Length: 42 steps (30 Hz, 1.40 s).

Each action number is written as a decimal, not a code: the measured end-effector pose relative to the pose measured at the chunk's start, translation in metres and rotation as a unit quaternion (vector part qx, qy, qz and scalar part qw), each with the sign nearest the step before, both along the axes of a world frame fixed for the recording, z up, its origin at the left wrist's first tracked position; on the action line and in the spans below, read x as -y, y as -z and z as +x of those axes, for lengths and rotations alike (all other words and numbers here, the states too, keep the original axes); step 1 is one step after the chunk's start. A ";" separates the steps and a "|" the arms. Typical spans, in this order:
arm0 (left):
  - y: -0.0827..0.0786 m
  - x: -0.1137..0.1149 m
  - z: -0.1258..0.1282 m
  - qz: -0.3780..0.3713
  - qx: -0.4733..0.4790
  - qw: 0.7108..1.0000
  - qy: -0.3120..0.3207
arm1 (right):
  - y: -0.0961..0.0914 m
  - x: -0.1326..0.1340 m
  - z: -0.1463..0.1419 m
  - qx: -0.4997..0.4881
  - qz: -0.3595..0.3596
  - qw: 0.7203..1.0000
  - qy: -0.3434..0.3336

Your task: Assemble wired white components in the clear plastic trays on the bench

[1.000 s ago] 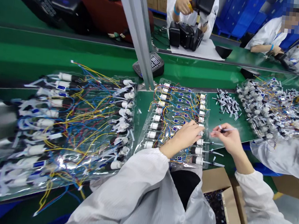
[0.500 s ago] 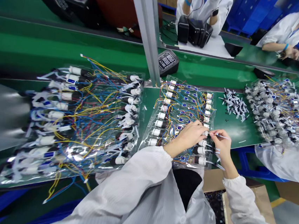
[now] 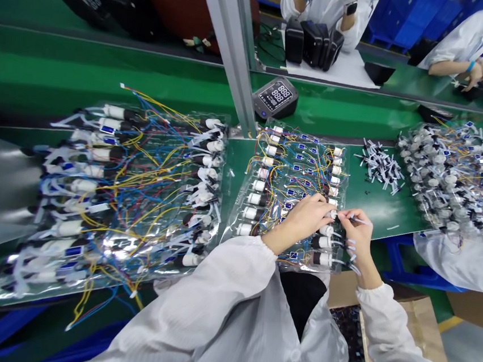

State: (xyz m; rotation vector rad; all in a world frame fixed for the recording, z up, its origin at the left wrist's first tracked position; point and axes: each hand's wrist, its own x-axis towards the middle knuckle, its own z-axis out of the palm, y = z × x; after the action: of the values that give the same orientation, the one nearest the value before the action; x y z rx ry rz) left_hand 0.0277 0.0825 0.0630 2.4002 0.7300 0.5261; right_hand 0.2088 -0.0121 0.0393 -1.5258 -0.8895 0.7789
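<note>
My left hand (image 3: pixel 306 218) rests over a clear bag sheet (image 3: pixel 232 220), its fingers closed round the end of a small white-and-black motor pump. My right hand (image 3: pixel 356 233) meets it at the sheet's right edge, pinching a thin pale tube (image 3: pixel 361 220) with a dark section against that pump's end. Rows of similar motor pumps (image 3: pixel 324 243) with coloured wires lie along both sides of the sheet. Below my fingers, several pumps have pale tubes on their ends. The exact joint between tube and pump is hidden by my fingertips.
A pile of short white tubes (image 3: pixel 382 167) lies right of the sheet. More wired pumps fill a larger sheet (image 3: pixel 150 195) at left and a heap (image 3: pixel 447 178) at far right. A metal post (image 3: pixel 231 49) rises beside a display device (image 3: pixel 275 98). Co-workers sit opposite.
Both my hands keep nearly the same hold at the pump's end. The view has shifted slightly. At the far right, a co-worker's hands have moved over a dark part.
</note>
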 end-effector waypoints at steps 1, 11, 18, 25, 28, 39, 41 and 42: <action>0.000 0.000 0.000 0.001 0.001 1.000 -0.001 | 0.000 0.000 0.000 0.002 -0.002 1.000 -0.003; -0.002 0.001 0.002 -0.010 -0.021 1.000 -0.002 | -0.004 -0.003 -0.003 -0.032 -0.017 0.999 -0.001; -0.001 0.001 0.005 -0.003 -0.027 1.000 0.003 | -0.002 -0.004 -0.001 0.032 -0.003 0.999 -0.011; 0.001 -0.001 0.004 0.009 -0.016 1.000 0.015 | -0.018 -0.004 0.004 0.209 0.021 0.975 -0.067; 0.002 -0.001 0.003 0.015 0.003 1.000 0.015 | -0.025 -0.007 0.008 0.149 -0.012 0.984 -0.094; 0.002 -0.003 0.002 0.033 0.007 0.999 0.029 | -0.023 -0.001 0.020 0.214 0.017 0.966 -0.142; 0.002 -0.003 0.002 0.029 0.007 0.999 0.027 | -0.024 -0.001 0.021 0.215 0.018 0.966 -0.141; 0.002 -0.003 0.002 0.027 0.007 0.999 0.026 | -0.025 -0.001 0.021 0.212 0.019 0.967 -0.139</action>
State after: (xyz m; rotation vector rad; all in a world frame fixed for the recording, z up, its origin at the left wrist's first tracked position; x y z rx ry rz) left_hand 0.0301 0.0859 0.0607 2.4556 0.6532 0.5480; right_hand 0.2296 -0.0111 0.0639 -1.5804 -1.4521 0.6340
